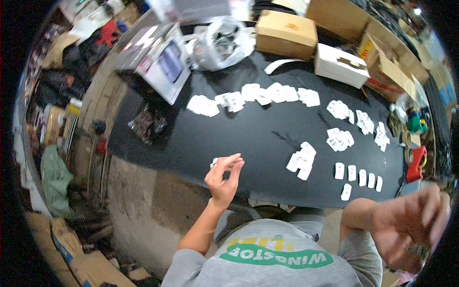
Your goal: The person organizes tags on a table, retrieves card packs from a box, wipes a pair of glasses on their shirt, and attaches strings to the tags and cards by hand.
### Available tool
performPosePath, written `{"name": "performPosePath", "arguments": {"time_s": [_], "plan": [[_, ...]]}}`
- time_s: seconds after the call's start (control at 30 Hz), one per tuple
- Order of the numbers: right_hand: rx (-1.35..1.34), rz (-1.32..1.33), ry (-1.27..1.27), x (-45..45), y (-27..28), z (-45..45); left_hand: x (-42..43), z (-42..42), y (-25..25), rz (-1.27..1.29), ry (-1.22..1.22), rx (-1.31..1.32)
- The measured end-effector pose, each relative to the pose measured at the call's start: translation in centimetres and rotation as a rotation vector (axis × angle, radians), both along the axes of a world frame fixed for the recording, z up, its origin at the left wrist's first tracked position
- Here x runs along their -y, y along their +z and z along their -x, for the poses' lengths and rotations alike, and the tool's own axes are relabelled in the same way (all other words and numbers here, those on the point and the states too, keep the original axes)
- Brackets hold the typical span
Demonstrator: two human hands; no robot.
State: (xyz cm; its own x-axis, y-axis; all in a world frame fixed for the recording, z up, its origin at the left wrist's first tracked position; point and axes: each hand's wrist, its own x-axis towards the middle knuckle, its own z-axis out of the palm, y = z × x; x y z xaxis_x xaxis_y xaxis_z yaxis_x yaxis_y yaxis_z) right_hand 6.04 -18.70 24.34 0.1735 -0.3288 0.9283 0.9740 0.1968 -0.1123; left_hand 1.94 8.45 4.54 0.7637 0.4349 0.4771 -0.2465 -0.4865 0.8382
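My left hand (223,179) is over the front edge of the black table, thumb and fingers brought together in a pinch. A small white bit shows behind its fingers, too little to name. My right hand (406,222) is raised close to the camera at the lower right, blurred, its fingers partly curled. Something small and dark shows at its lower side, unclear. Small white cards with dark print lie in overlapping piles: one pile (302,160) right of my left hand, a row (275,93) farther back. Several single cards (352,173) are laid out at the right.
Along the back stand a picture-printed box (165,64), a white plastic bag (222,45), a tan box (287,33), a white box (340,66) and an open carton (389,67). A crumpled clear bag (147,124) lies left. A red tape dispenser (417,163) is at the right edge.
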Motion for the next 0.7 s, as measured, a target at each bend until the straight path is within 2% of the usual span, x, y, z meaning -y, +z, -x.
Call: {"name": "performPosePath", "arguments": {"time_s": [0.03, 0.1, 0.13, 0.2, 0.23, 0.27, 0.3, 0.33, 0.37, 0.43, 0.5, 0.53, 0.6, 0.63, 0.7], "plan": [[0.166, -0.153, 0.169, 2.0, 1.2, 0.5, 1.2, -0.8, 2.0, 0.038, -0.069, 0.137], [-0.096, 0.37, 0.287, 3.0, 4.1, 1.7, 3.1, -2.1, 7.6, -0.04, -0.119, 0.355], [-0.101, 0.371, 0.254, 4.2, 3.7, 1.3, 3.7, -2.6, 9.6, -0.101, -0.141, 0.432], [0.206, 0.111, -0.102, 6.5, 2.0, -0.3, 5.4, -3.5, 12.4, -0.214, -0.202, 0.539], [0.209, 0.105, -0.126, 7.9, 2.2, -0.6, 6.3, -4.2, 13.4, -0.266, -0.241, 0.567], [0.153, 0.041, -0.176, 9.4, 2.7, -0.9, 6.8, -5.6, 14.2, -0.395, -0.332, 0.615], [0.089, -0.022, -0.224, 10.9, 2.7, -1.0, 8.4, -6.9, 14.8, -0.394, -0.354, 0.618], [-0.087, 0.06, -0.557, 13.6, 2.0, -0.8, 10.3, -8.1, 15.1, -0.254, -0.368, 0.627], [-0.1, 0.064, -0.581, 16.1, 1.7, -0.1, 12.1, -9.4, 15.3, -0.11, -0.379, 0.632], [-0.279, 0.04, -0.491, 20.1, 1.7, 1.0, 14.1, -13.0, 15.3, -0.154, -0.388, 0.533], [-0.341, 0.022, -0.462, 22.2, 2.7, -0.6, 17.4, -15.9, 14.5, -0.009, -0.4, 0.434], [-0.332, 0.176, -0.232, 22.0, 4.3, -2.9, 19.4, -16.6, 14.8, -0.013, -0.35, 0.311], [-0.32, 0.479, 0.233, 22.0, 6.9, -6.6, 22.2, -18.3, 14.3, 0.075, -0.381, 0.224], [-0.32, 0.477, 0.223, 22.6, 7.1, -7.0, 23.2, -19.0, 14.5, 0.08, -0.398, 0.189], [-0.252, 0.171, 0.128, 23.4, 7.0, -7.4, 24.6, -20.2, 15.4, 0.095, -0.428, 0.143]]}}
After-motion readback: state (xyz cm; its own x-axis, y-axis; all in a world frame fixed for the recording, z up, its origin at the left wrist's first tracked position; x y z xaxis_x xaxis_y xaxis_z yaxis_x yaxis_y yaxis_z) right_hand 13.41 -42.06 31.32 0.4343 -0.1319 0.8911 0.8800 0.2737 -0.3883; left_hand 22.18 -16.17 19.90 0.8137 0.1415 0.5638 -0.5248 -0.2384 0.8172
